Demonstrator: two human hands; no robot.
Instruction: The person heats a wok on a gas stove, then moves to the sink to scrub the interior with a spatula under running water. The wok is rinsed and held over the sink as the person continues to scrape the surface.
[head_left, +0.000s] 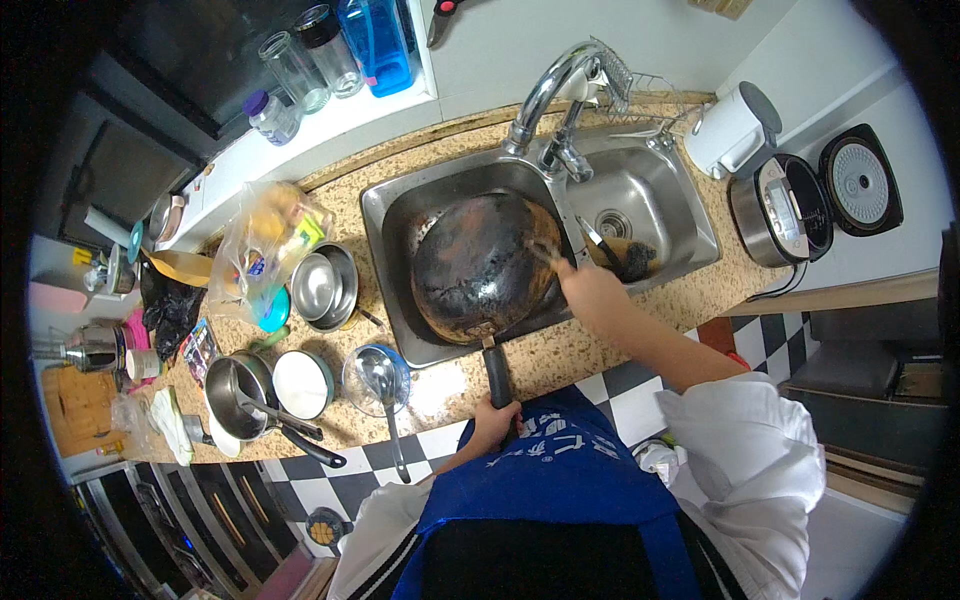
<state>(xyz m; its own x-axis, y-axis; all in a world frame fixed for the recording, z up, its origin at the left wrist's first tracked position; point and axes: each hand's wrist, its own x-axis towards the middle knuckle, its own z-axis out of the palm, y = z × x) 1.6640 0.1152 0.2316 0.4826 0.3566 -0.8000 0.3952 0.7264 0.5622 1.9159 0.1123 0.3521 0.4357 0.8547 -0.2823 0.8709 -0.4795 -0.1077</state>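
Observation:
A blackened wok (480, 262) lies bottom up over the large basin (401, 300) of a stainless steel double sink. Brown burnt patches mark its outer surface. My left hand (495, 424) is closed around the wok's black handle (496, 375), which points toward my body. My right hand (589, 292) grips a small light-coloured tool (546, 253), its tip against the right side of the wok's bottom. Fingers cover most of this tool, so its exact kind cannot be told. A black-handled utensil (600, 244) leans in the small basin (652, 202), beside a brown and black object (637, 259).
A chrome faucet (536, 105) arches behind the basins. To the left stand metal bowls (315, 285), a glass bowl with a ladle (377, 375), a white bowl (302, 384) and a saucepan (240, 390). A rice cooker (765, 214) and white kettle (727, 135) stand right.

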